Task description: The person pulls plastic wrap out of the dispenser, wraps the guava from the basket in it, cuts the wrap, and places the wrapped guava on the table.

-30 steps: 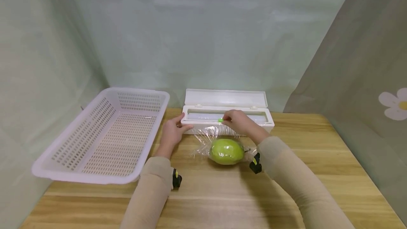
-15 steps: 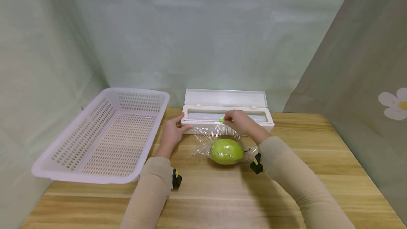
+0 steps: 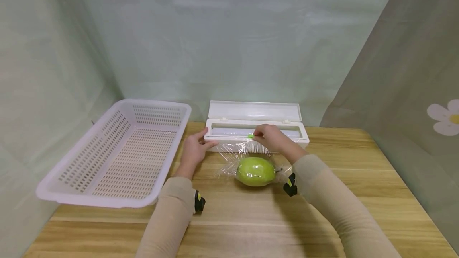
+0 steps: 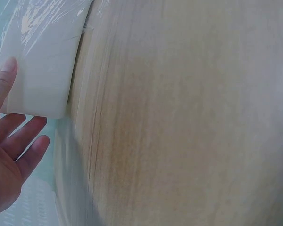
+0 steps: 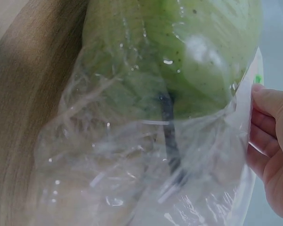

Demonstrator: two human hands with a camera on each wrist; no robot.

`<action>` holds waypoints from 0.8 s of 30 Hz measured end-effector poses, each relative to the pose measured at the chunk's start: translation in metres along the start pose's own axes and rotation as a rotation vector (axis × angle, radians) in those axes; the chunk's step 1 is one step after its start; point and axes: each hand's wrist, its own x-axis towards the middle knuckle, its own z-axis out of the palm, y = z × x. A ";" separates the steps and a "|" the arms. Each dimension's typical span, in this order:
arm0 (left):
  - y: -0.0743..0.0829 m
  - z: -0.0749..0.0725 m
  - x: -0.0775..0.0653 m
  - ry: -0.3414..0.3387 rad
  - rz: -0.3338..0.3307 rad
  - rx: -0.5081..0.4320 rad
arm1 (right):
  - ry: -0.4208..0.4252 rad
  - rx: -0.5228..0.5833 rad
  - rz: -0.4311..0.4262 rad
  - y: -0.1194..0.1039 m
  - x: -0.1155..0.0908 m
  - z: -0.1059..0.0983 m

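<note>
The left hand [image 3: 193, 150] clamps the white box [image 3: 251, 122] at nine o'clock; the right hand [image 3: 270, 136] pinches a green tab [image 3: 250, 135], partly hidden.

No readable text

No word, number, label or brand can be read in the three views. A yellow patch [image 3: 199, 196] marks the black left mount [image 3: 201, 204], and a similar patch the right mount [image 3: 292, 190]; both are too small to decipher. Pale strokes [image 4: 26, 214] low in the left wrist view are too blurred to identify. A white flower [image 3: 446, 117] stands as a motif on the gray sheet [image 3: 405, 71].
</note>
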 end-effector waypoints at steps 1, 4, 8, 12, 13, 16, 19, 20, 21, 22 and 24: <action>0.000 0.000 0.000 -0.001 0.000 0.000 | 0.000 0.000 0.000 0.000 0.000 0.000; -0.001 0.000 -0.001 -0.003 -0.002 0.006 | -0.002 0.000 0.007 0.000 -0.001 0.001; -0.001 0.000 -0.001 0.001 -0.003 0.010 | -0.005 0.008 0.018 0.001 -0.001 0.002; -0.001 0.000 0.000 0.004 -0.001 0.011 | -0.007 0.013 0.019 0.002 -0.001 0.002; -0.001 0.000 0.000 0.006 0.000 0.012 | -0.007 0.013 0.014 0.003 -0.002 0.002; -0.001 0.001 0.000 0.006 -0.002 0.014 | -0.007 0.012 0.009 0.003 -0.002 0.000; -0.001 0.001 0.000 0.007 -0.007 0.013 | -0.007 0.014 0.012 0.003 -0.002 0.000; -0.001 0.001 0.000 0.006 -0.008 0.013 | -0.007 0.016 0.016 0.003 -0.002 0.000; -0.001 0.001 0.000 0.005 -0.008 0.013 | -0.007 0.019 0.022 0.004 -0.002 0.000; 0.000 0.001 0.000 0.005 -0.008 0.013 | -0.005 0.020 0.020 0.004 -0.002 0.000; 0.000 0.000 0.001 0.004 -0.008 0.011 | 0.000 0.020 0.014 0.004 -0.002 0.000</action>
